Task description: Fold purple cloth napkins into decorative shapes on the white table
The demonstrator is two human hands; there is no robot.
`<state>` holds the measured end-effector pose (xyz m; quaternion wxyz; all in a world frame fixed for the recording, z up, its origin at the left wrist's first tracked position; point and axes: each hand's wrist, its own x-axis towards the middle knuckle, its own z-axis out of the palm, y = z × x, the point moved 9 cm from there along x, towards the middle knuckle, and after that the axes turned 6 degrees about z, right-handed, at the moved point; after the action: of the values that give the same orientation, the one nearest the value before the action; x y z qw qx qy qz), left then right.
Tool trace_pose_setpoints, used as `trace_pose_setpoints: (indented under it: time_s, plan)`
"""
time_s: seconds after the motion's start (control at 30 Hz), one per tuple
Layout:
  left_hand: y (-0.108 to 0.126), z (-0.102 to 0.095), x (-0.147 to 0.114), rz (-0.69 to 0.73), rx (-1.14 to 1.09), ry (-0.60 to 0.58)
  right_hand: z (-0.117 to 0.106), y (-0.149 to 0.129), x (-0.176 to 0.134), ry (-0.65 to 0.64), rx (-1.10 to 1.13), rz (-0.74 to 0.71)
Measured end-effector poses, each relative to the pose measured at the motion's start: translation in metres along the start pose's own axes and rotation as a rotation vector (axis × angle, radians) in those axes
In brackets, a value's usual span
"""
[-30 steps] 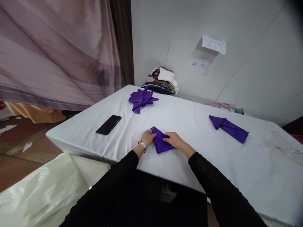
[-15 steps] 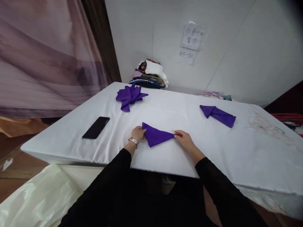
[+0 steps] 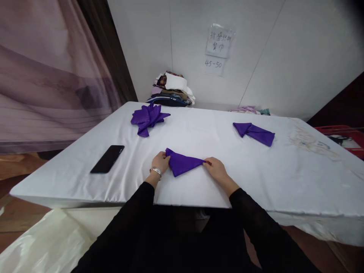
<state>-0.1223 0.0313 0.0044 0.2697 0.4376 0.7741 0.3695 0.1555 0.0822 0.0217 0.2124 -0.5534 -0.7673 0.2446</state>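
Observation:
Between my hands a purple cloth napkin (image 3: pixel 184 163), folded into a long triangle, is held near the front of the white-covered table (image 3: pixel 196 193). My left hand (image 3: pixel 161 162), with a silver bracelet at the wrist, pinches the napkin's wide left end between thumb and fingers. At the narrow right tip, my right hand (image 3: pixel 215 167) grips the cloth with its fingertips. A second purple napkin, folded like a flower (image 3: pixel 148 118), lies at the back left. Toward the back right rests a third purple napkin (image 3: pixel 254 133), folded into a strip with a pointed end.
A black phone (image 3: pixel 107 159) lies on the left of the table. Folded clothes (image 3: pixel 173 89) are stacked behind the far edge, by a wall with handwritten paper signs (image 3: pixel 218 41). A pink curtain (image 3: pixel 54 76) hangs at left; a red basket (image 3: pixel 345 131) stands at right.
The camera view has turned slightly, so the whole scene sits further left. Both hands keep their hold on the folded napkin, whose shape looks nearly the same.

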Motion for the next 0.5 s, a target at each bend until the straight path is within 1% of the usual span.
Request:
trace_pose_setpoints:
  time_s: [0.1,0.2,0.3,0.4,0.5]
  plan:
    - [0.008,-0.005,0.002,0.079,0.178,0.03,0.001,-0.001,0.001,-0.002,-0.045,-0.008]
    - [0.015,-0.004,0.007,0.15,0.35,0.02,0.003,-0.001,0.0,-0.008,-0.067,-0.015]
    - [0.019,-0.002,0.017,0.187,0.344,-0.027,0.004,-0.003,-0.001,-0.009,-0.08,-0.042]
    - [0.017,-0.002,0.028,0.172,0.284,-0.096,0.004,-0.007,-0.001,-0.025,-0.108,-0.098]
    - [0.017,0.001,0.025,0.166,0.242,-0.159,-0.006,-0.007,0.003,-0.014,-0.166,-0.166]
